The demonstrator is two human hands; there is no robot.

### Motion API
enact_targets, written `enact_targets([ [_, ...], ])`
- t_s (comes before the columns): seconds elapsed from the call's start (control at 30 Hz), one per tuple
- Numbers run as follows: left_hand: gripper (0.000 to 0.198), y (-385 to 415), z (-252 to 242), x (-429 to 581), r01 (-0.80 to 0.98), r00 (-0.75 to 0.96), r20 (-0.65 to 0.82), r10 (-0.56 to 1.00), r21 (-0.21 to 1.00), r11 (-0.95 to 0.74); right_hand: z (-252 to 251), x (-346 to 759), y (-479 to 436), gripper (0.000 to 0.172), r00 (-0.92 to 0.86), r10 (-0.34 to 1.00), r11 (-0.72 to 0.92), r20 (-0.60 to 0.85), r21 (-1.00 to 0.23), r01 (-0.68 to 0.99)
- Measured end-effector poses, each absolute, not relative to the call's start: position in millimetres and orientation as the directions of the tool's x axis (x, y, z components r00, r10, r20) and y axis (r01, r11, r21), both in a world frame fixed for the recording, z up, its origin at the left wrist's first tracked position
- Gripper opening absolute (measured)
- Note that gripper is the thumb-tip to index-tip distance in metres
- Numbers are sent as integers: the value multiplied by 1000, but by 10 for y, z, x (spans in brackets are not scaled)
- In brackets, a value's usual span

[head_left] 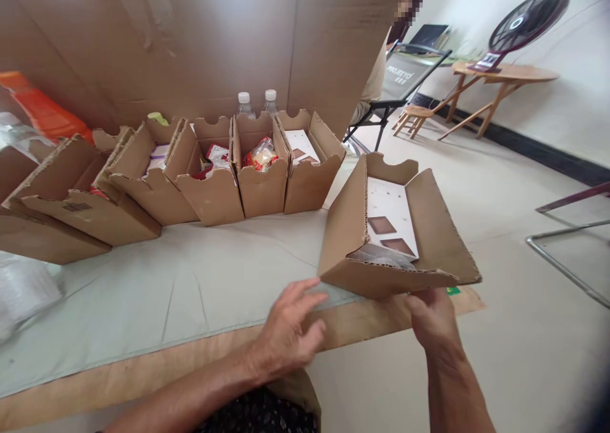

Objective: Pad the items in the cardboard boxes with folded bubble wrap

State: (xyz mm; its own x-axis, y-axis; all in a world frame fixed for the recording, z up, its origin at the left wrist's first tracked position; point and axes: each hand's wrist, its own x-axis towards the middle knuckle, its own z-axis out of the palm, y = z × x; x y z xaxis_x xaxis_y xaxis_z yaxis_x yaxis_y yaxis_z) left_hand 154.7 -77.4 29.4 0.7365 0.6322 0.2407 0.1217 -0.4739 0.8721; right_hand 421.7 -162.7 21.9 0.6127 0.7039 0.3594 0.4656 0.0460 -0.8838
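A cardboard box point(352, 198), open at the top, tilts over the right end of the table. Inside it lies a white package point(388, 201) printed with brown squares, with some clear plastic at its front. My right hand point(433, 322) grips the box from below at its front right, its fingers partly hidden under the cardboard. Close to the box's lower left corner, my left hand point(295, 325) is open, fingers apart and holding nothing. Whether its fingertips touch the box I cannot tell. Left of this box, another cardboard box point(309, 188) holds a similar white package.
Several more open cardboard boxes point(210, 198) hold packets along a tall cardboard panel point(229, 33). Two capped bottles point(244, 105) and an orange bottle point(42, 109) stand behind them. Clear plastic point(28, 287) lies left. Beyond are a seated person point(376, 80), a chair point(405, 77) and a fan point(524, 23).
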Motion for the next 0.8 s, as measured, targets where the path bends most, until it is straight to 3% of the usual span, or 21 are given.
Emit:
enact_targets([
  [0.13,38,-512,31,1400,216,571,374,731,790,-574,33,4271,-1527,55,653,709,-97,266,-881,464],
  [0.27,35,-435,-75,1413,232,511,495,703,708,-667,147,4554,-1233,56,686,661,-26,304,-904,426],
  [0.53,33,-422,-87,1447,272,516,479,710,694,-666,421,5127,-265,51,542,773,40,329,-878,476],
  [0.63,33,-415,-92,1451,283,507,472,721,699,-657,481,5092,-140,47,599,724,-59,341,-835,546],
  [0.73,33,-410,-88,1448,280,494,468,733,713,-643,649,4809,-245,41,659,575,-139,485,-736,663],
  [0.8,33,-404,-82,1443,276,485,463,742,724,-632,838,4511,-306,38,585,523,-101,619,-637,764],
])
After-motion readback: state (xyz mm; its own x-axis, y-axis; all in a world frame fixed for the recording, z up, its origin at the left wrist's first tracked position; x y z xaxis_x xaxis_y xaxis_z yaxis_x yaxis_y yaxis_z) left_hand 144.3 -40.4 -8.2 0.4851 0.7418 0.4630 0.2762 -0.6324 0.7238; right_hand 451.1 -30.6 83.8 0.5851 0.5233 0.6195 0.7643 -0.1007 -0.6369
